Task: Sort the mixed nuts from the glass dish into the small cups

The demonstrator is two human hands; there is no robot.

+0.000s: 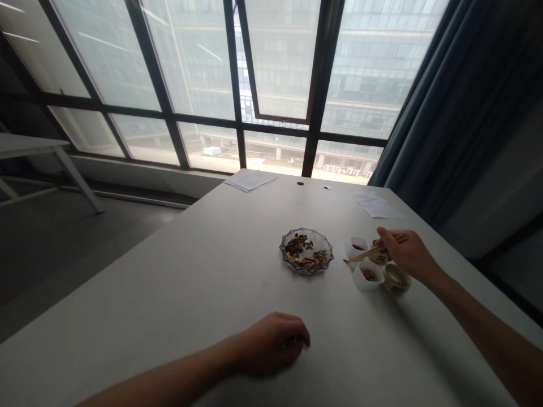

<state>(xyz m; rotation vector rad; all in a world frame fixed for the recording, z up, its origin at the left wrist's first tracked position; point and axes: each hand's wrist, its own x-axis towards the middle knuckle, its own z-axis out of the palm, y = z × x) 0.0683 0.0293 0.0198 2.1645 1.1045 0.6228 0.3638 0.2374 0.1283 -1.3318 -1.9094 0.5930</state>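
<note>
My right hand (406,252) is closed around a pair of wooden chopsticks (368,254), their tips pointing left over several small cups. A white cup (367,276) and another white cup (356,246) hold brownish bits, and a darker patterned cup (397,279) sits just under my wrist. Left of the cups stands a glass dish (306,250) with mixed dried pieces and seeds. My left hand (275,342) rests on the white table (203,282) nearer to me, fingers curled under; whether it holds anything is hidden.
Papers (251,180) lie at the table's far edge, another sheet (379,206) at the far right. Two small dark items (300,183) sit near the far edge. Windows are behind, a curtain (458,113) at the right, another table (38,148) at the left.
</note>
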